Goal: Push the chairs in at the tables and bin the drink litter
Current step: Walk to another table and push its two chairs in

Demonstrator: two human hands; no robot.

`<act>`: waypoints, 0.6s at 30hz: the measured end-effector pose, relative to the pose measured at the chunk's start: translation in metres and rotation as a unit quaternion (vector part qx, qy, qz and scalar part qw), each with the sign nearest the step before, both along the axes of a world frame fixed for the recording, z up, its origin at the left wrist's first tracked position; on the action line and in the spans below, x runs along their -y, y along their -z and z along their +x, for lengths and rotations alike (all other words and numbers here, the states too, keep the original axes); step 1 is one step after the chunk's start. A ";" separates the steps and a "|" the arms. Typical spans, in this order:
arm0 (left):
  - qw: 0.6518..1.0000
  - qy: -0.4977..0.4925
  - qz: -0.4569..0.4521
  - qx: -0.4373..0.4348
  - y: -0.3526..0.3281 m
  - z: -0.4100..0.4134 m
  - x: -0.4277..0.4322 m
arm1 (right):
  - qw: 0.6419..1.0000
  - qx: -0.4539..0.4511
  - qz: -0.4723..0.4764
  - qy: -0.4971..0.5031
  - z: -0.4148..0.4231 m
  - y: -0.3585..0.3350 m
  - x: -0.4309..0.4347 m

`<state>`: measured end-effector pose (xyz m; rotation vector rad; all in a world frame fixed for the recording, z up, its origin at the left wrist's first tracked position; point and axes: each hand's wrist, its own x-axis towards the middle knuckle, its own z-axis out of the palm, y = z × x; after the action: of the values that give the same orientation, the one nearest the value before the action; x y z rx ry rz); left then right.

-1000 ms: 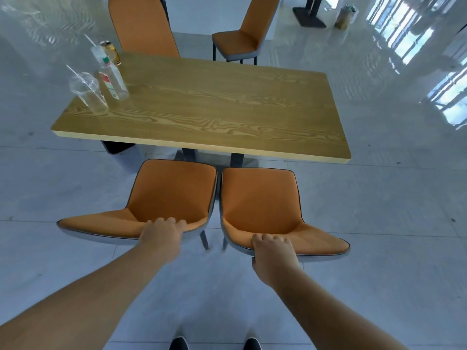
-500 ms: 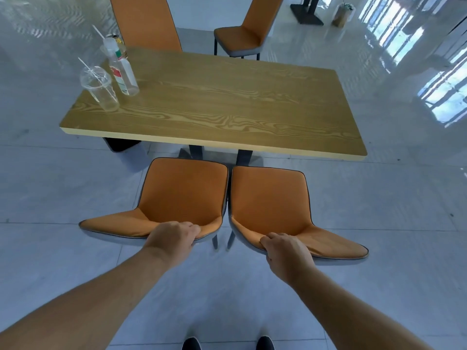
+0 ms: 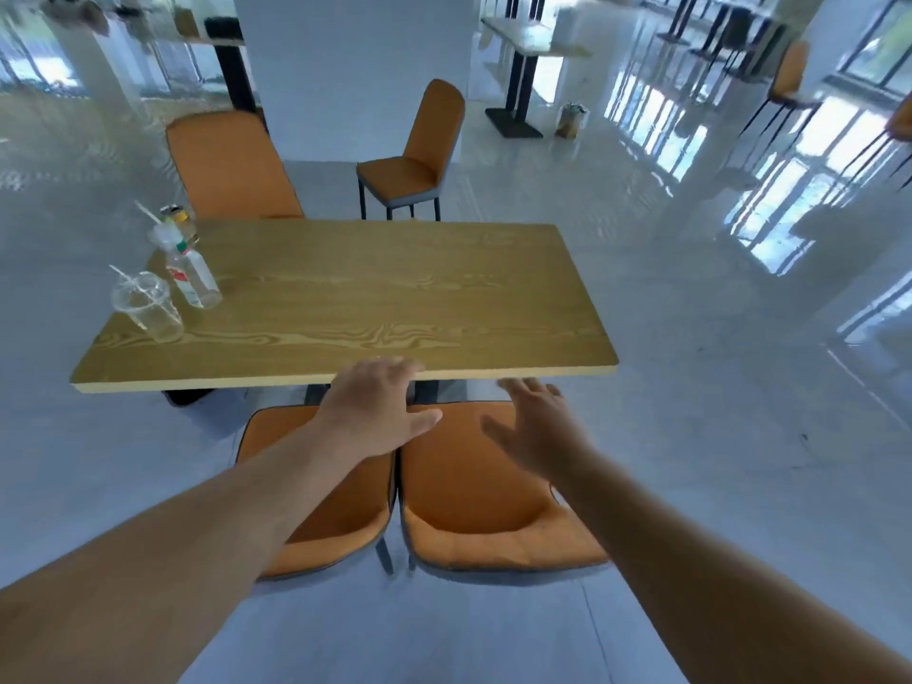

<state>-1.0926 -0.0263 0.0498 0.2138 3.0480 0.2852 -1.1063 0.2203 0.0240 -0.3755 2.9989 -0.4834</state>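
Two orange chairs stand side by side at the near edge of the wooden table [image 3: 444,288]: the left chair [image 3: 340,520] and the right chair [image 3: 474,491]. Both hands hover above them, off the backrests. My left hand [image 3: 380,412] is open, fingers near the table's front edge. My right hand [image 3: 533,427] is open too, fingers spread over the right chair. At the table's left end stand a clear plastic cup with a straw [image 3: 148,308], a clear bottle [image 3: 190,271] and a can [image 3: 180,222] behind it.
On the far side, one orange chair [image 3: 232,165] stands close to the table. Another orange chair [image 3: 414,155] stands away from it on the glossy floor. A white pillar [image 3: 355,66] rises behind. More tables and chairs stand far right.
Both hands have let go of the two near chair backs and lifted forward toward the table edge. The view has tilted up, showing more of the room.
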 end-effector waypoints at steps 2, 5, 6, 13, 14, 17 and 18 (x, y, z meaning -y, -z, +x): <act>0.997 0.015 0.005 -0.079 -0.061 -0.037 -0.042 | 0.994 -0.110 -0.009 0.011 -0.033 -0.070 -0.039; 0.984 0.035 0.016 -0.175 -0.147 -0.082 -0.117 | 0.975 -0.219 -0.006 0.028 -0.066 -0.167 -0.112; 0.979 0.041 0.023 -0.200 -0.173 -0.095 -0.145 | 0.968 -0.250 -0.002 0.034 -0.073 -0.194 -0.139; 0.944 0.095 0.025 -0.314 -0.304 -0.168 -0.362 | 0.929 -0.363 0.044 0.054 -0.113 -0.328 -0.346; 0.940 0.102 0.025 -0.325 -0.315 -0.176 -0.392 | 0.927 -0.367 0.053 0.056 -0.120 -0.339 -0.372; 0.931 0.117 0.041 -0.345 -0.335 -0.202 -0.471 | 0.919 -0.383 0.069 0.062 -0.146 -0.363 -0.445; 0.929 0.119 0.048 -0.348 -0.338 -0.212 -0.493 | 0.918 -0.385 0.068 0.067 -0.157 -0.368 -0.467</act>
<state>-1.3044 0.4663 0.3874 0.8539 3.6373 0.4141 -1.2631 0.6870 0.3924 -0.4300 3.8127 -0.1365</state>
